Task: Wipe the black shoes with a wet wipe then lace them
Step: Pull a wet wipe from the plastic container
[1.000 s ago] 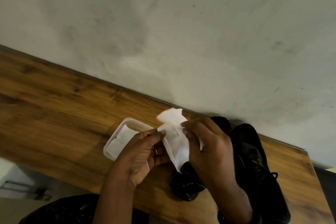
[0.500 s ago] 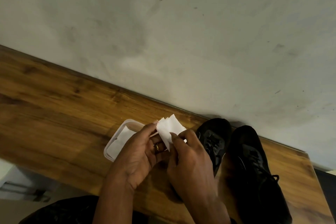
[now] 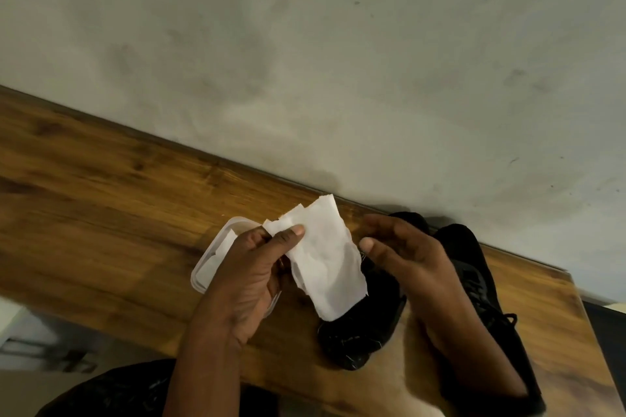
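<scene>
My left hand [image 3: 249, 276] pinches the top of a white wet wipe [image 3: 325, 261] between thumb and fingers; the wipe hangs unfolded over the left black shoe [image 3: 359, 332]. My right hand [image 3: 403, 254] hovers just right of the wipe with fingers loosely curved, not touching it. It covers part of both shoes. The right black shoe [image 3: 474, 267] lies beside the left one, toe toward the wall, its laces showing near the heel end.
A translucent plastic tub [image 3: 216, 250] with more white wipes sits on the wooden table [image 3: 101, 200], partly behind my left hand. A grey wall [image 3: 338, 61] runs along the table's far edge. The table's near edge drops off at lower left.
The wipe was bunched between both hands half a second ago. Now it hangs open from my left hand alone, and my right hand has let go and moved right.
</scene>
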